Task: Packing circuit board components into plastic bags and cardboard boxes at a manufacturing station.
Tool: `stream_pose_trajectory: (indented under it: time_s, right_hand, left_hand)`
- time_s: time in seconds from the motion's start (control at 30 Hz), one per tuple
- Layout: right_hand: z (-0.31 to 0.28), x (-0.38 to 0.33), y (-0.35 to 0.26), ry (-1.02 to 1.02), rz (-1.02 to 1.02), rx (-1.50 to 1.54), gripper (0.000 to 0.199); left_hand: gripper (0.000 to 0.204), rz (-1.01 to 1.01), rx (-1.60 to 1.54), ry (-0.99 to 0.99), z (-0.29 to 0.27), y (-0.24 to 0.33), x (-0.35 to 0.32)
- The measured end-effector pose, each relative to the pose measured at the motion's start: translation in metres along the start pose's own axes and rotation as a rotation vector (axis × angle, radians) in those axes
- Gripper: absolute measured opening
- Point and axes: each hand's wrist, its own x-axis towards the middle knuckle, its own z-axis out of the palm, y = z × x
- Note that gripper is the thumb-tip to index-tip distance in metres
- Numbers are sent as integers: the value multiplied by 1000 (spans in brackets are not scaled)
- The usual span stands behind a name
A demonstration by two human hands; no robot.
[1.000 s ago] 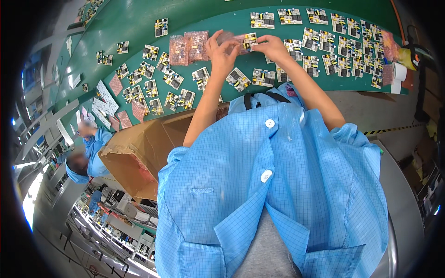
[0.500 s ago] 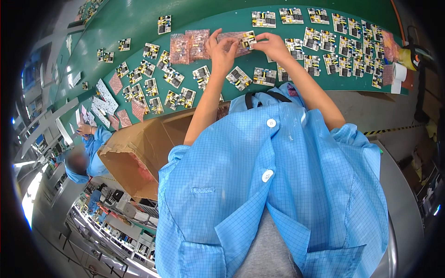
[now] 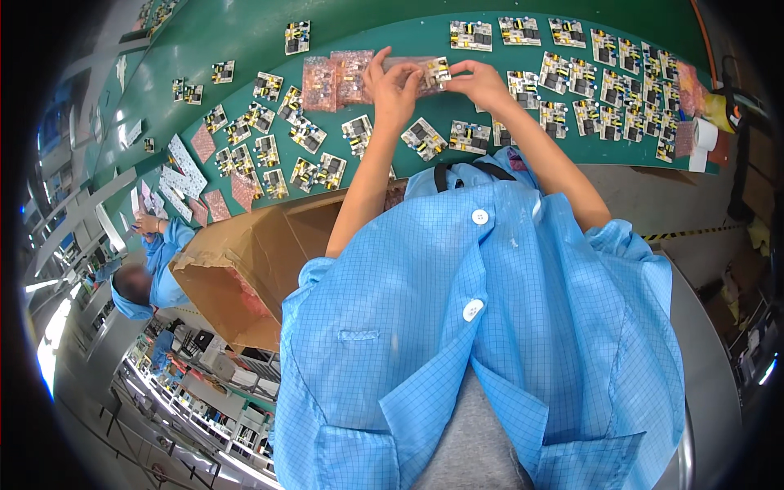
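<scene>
The person's left hand (image 3: 394, 88) and right hand (image 3: 482, 84) meet above the far part of a long green table (image 3: 253, 49). Between them is a small rectangular circuit board with yellow, black and pale components (image 3: 438, 72), near a translucent pink bubble-wrap pouch (image 3: 425, 86). The left thumb and forefinger are narrow, pinching the pouch. The right thumb and forefinger are also narrow, gripping the right edge of the board. The board's left side overlaps the pouch; how far it sits inside cannot be told.

Just left of the left hand, 2 pink bubble-wrap packs with boards showing through (image 3: 336, 77) lie side by side on the table. Nearer the body, between the forearms, 2 bare circuit boards (image 3: 446, 138) lie apart from each other. A dense group of similar boards (image 3: 608, 90) covers the right part of the table, and a looser scatter (image 3: 265, 151) lies to the left. Beyond that scatter are flat pink bubble-wrap pieces (image 3: 216, 206) and white sheets with dark dots (image 3: 188, 167). A white roll (image 3: 703, 135) stands at the table's right end.

An open brown cardboard box (image 3: 220, 282), with pink material inside, is below the table's near edge. Left of it, a co-worker in a blue garment (image 3: 167, 282) has a hand (image 3: 149, 224) by the sheets. The person wears a light blue checked smock with white buttons (image 3: 539, 327).
</scene>
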Motion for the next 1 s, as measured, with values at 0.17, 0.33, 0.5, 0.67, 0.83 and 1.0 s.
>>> stream_pose_trajectory:
  time_s: [0.17, 0.33, 0.5, 0.67, 0.83, 1.0]
  right_hand:
    - [1, 8, 14, -17, -223, -49, 40]
    - [-3, 19, 20, 52, -134, 55, 43]
    - [-9, 23, 19, 36, -68, -35, 43]
    - [-7, 25, 16, 77, -19, -120, 42]
    - [-2, 26, 25, -46, -46, -15, 41]
    - [2, 16, 6, 39, 76, 79, 42]
  left_hand:
    - [12, -69, -39, 51, 12, -13, -10]
    - [9, -25, 31, 53, 11, 1, -3]
    - [5, -61, -124, 9, 20, 7, 1]
    - [5, -57, -140, -31, 24, 6, -5]
    - [8, -41, -27, 34, 27, 1, -7]
    - [8, -58, 3, 72, 24, 5, -7]
